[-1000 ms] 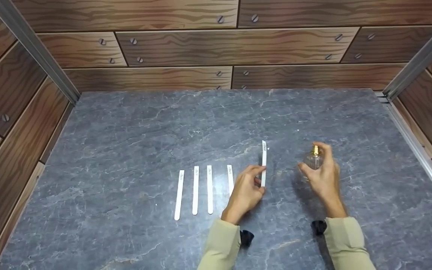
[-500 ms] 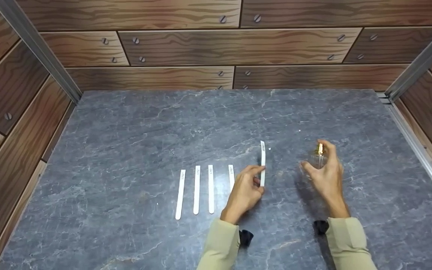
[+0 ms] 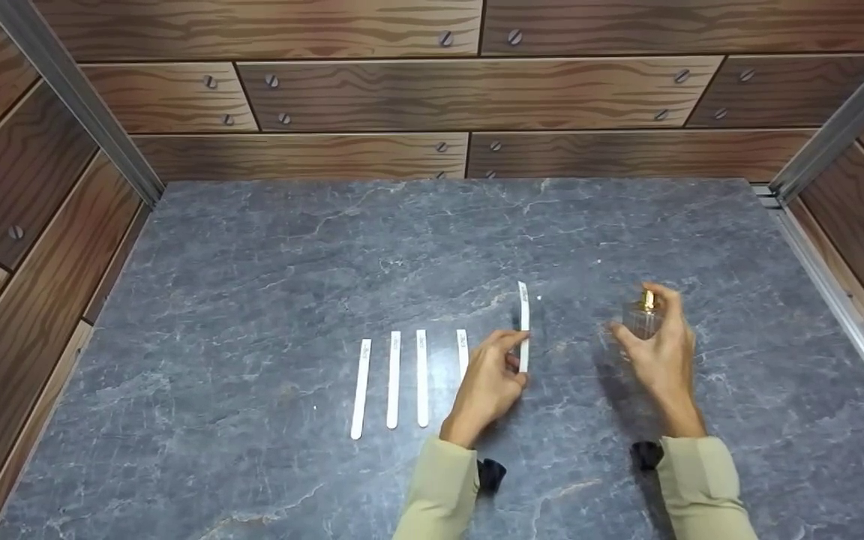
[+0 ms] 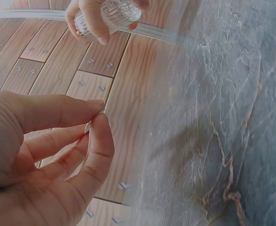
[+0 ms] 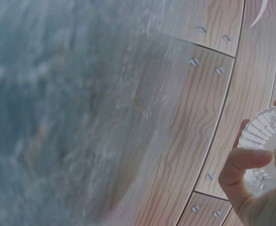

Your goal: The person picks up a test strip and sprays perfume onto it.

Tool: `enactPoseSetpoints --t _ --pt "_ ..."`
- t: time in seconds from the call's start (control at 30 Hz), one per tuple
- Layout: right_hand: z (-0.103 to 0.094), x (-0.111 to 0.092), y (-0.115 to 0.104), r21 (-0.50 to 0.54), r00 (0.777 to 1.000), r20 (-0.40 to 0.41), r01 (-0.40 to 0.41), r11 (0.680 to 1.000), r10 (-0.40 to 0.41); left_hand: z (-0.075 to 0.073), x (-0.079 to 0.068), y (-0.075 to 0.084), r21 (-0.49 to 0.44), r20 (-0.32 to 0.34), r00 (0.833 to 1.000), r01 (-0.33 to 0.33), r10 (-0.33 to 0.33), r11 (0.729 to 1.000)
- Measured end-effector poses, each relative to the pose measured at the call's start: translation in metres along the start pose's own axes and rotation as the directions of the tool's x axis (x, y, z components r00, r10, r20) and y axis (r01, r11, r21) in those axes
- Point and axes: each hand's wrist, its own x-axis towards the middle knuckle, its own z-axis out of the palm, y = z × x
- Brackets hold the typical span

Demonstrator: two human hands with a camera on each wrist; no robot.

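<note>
My left hand (image 3: 486,384) pinches a white perfume test strip (image 3: 524,304) by its lower part, its printed end pointing away from me above the table. In the left wrist view, thumb and finger meet on the strip, of which only a sliver shows. To the right, my right hand (image 3: 659,364) grips a clear glass perfume bottle (image 3: 637,322) with a gold spray top (image 3: 648,300); one finger lies on that top. The bottle is held off the table, apart from the strip. Its ribbed glass base (image 5: 262,129) faces the camera in the right wrist view.
Several more white test strips (image 3: 394,381) lie roughly parallel on the grey marbled table (image 3: 252,262), left of my left hand, which partly covers the nearest one (image 3: 463,349). Wood-patterned walls (image 3: 372,90) enclose the back and sides, with metal rails (image 3: 837,112) at the corners.
My right hand has shifted a little to the right with the perfume bottle, widening the gap to the strip. The left hand and its strip have stayed almost still.
</note>
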Motion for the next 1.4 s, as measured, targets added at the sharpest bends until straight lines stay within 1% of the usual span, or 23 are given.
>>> enactPoseSetpoints --t 0.1,0.3,0.57,0.7,0.83,0.9,1.13,1.23,1.4 --pt "-0.001 0.0 0.0 -0.001 1.0 0.0 -0.018 1.0 0.018 -0.001 0.0 0.001 0.003 0.005 1.0 0.011 -0.011 1.0" --pt "-0.005 0.002 0.0 0.01 0.997 -0.016 -0.069 0.998 0.069 -0.002 0.002 0.001 -0.002 0.007 1.0 0.007 -0.007 1.0" --pt "-0.008 0.001 -0.002 0.003 0.995 -0.013 -0.097 0.995 0.097 -0.006 0.009 -0.004 -0.03 0.061 0.997 0.049 -0.048 0.998" --pt "-0.008 0.001 -0.002 0.008 0.995 -0.009 -0.1 0.995 0.1 -0.007 0.014 -0.005 -0.042 0.07 0.994 0.084 -0.081 0.996" --pt "-0.008 0.002 -0.002 0.022 0.995 -0.006 -0.097 0.995 0.097 -0.008 0.021 -0.005 -0.068 0.063 0.992 0.112 -0.108 0.991" --pt "-0.008 0.002 -0.002 0.028 0.995 -0.006 -0.099 0.995 0.1 -0.009 0.025 -0.006 -0.08 0.063 0.991 0.119 -0.114 0.99" --pt "-0.009 0.001 -0.002 0.047 0.995 -0.007 -0.098 0.994 0.099 -0.008 0.033 -0.012 -0.072 0.052 0.991 0.125 -0.122 0.99" --pt "-0.009 0.001 -0.001 0.05 0.996 -0.008 -0.092 0.995 0.092 -0.007 0.037 -0.014 -0.088 0.049 0.988 0.153 -0.149 0.984" --pt "-0.008 0.0 0.001 0.071 0.997 -0.017 -0.076 0.995 0.078 -0.006 0.044 -0.016 -0.069 0.048 0.986 0.161 -0.158 0.985"
